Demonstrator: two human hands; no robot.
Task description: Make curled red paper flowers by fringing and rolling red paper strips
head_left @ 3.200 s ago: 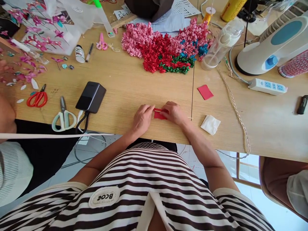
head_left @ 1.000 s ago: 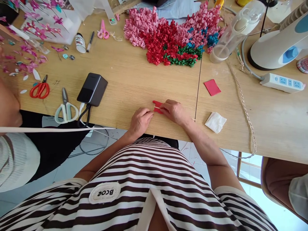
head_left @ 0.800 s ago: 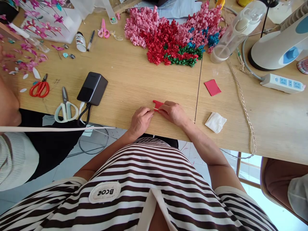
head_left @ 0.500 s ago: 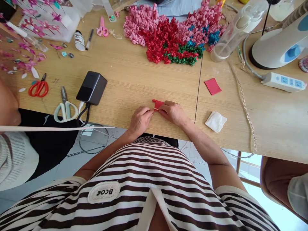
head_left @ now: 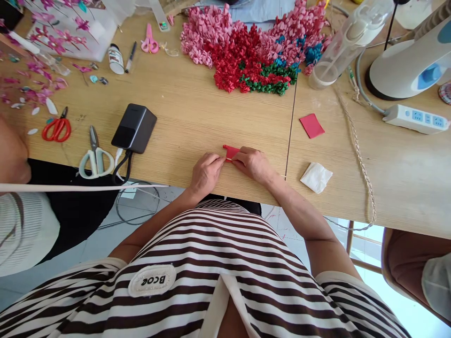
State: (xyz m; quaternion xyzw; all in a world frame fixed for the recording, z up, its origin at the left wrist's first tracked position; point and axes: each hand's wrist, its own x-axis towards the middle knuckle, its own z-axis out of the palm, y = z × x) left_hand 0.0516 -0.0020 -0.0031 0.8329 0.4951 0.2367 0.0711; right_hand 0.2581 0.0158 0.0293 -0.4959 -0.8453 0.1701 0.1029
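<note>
A small red piece (head_left: 231, 152) lies on the wooden table near its front edge, with a thin pale strip along its lower side. My right hand (head_left: 254, 164) pinches the piece and strip from the right, its fingertips covering part of the red. At the strip's left end, my left hand (head_left: 207, 172) has thumb and forefinger pressed together; whatever is between them is too small to make out. To the right lie a separate red square (head_left: 312, 126) and a folded white tissue (head_left: 316, 178).
Beyond my hands lies a heap of pink, red and green pieces (head_left: 243, 54). A black power bank (head_left: 134, 128) and white-handled scissors (head_left: 96, 162) are at left. A braided cord (head_left: 356, 141) and power strip (head_left: 416, 119) lie right. Another person sits at left.
The fingers of my left hand have shifted very slightly at the strip's end. My right hand keeps its pinch on the red piece, almost still.
</note>
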